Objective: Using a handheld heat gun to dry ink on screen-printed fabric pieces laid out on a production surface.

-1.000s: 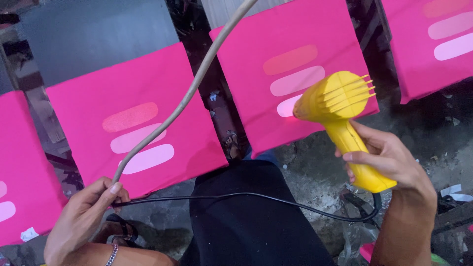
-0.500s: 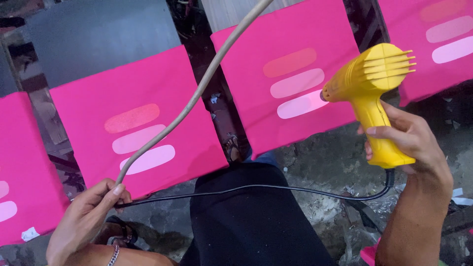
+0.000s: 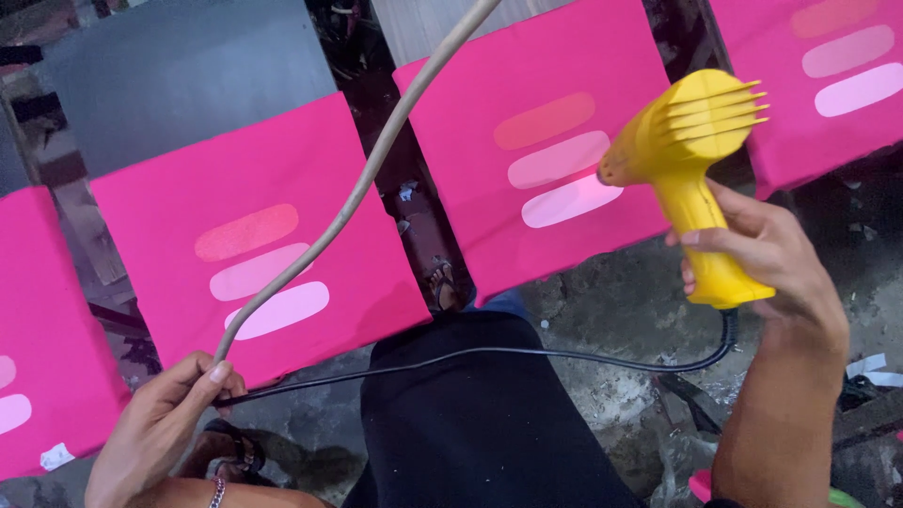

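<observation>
The right hand (image 3: 767,259) is clenched around the handle of a yellow heat gun (image 3: 691,155), fingers wrapped across the front of the grip, holding it upright with the finned rear end at upper right and the nozzle directed left, toward the lowest pale stripe of the pink printed fabric panel (image 3: 546,150) directly beside it. A black power cord (image 3: 527,356) exits the base of the heat gun handle, curves down and runs left across the person's dark-clad lap (image 3: 480,423) to the left hand (image 3: 160,428). The left hand is closed on this cord at the thumb and fingertips, and also grips a beige cable (image 3: 376,165) that rises diagonally up and right from the hand, out of the top of the view. Left of the heat gun, behind the beige cable, lies a second pink panel (image 3: 188,198) with three stripes; further pink panels sit at the far left (image 3: 38,376) and upper right (image 3: 828,75). A grey board (image 3: 188,75) lies above the second panel.
</observation>
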